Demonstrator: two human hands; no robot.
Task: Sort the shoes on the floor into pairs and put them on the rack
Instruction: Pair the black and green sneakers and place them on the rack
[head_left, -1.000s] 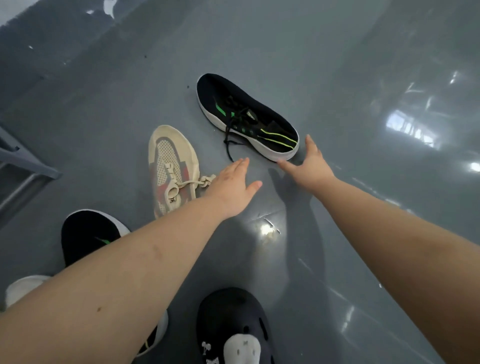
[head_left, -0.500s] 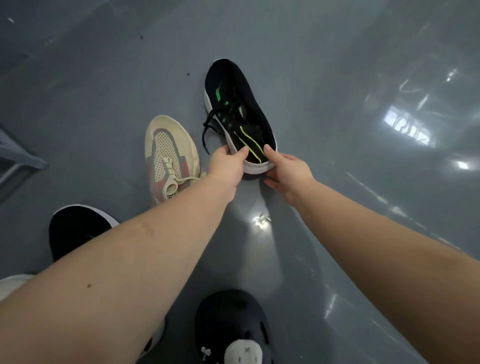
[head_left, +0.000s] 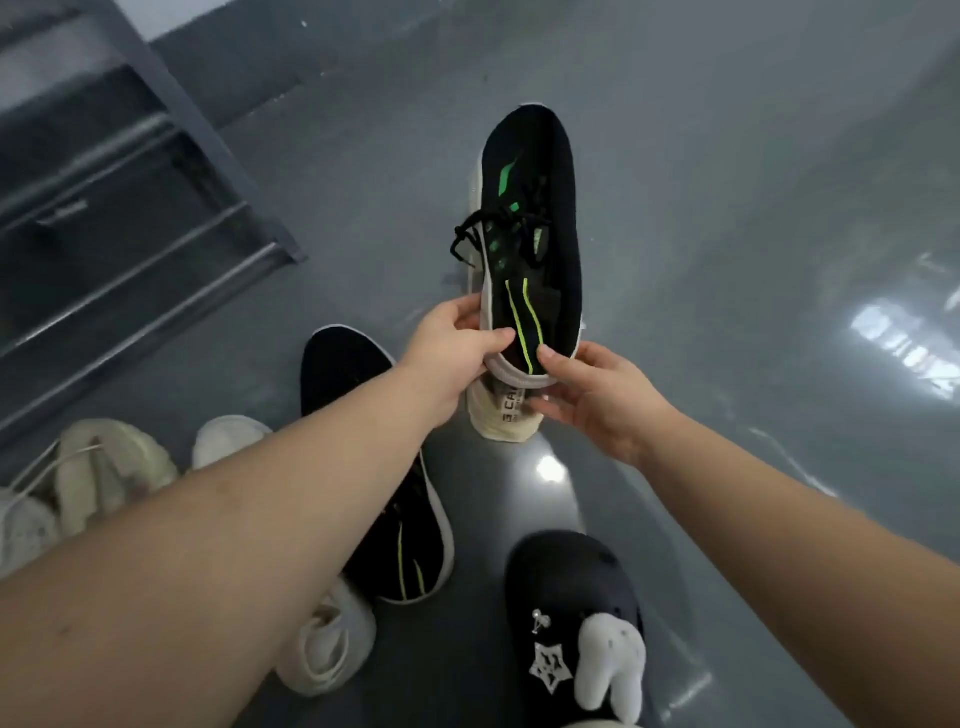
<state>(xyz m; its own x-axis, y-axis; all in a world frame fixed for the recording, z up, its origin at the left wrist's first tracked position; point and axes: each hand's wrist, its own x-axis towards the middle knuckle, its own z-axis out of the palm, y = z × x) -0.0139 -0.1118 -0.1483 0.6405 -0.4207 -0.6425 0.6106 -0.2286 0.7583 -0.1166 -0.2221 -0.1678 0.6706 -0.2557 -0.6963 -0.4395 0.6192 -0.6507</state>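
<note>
An indoor space with a utilitarian look is being shown, more like a storage or entry area than a furnished room; which exactly cannot be told. A smooth, glossy grey floor (head_left: 727, 156) is being lit from above, with bright patches of light being reflected on it at the right. A grey metal rack (head_left: 130, 197) with bar shelves is being seen at the upper left. Loose shoes are being scattered over the floor: a black sneaker (head_left: 421, 551), pale sneakers (head_left: 104, 478) and a black clog (head_left: 566, 587) with charms.
</note>
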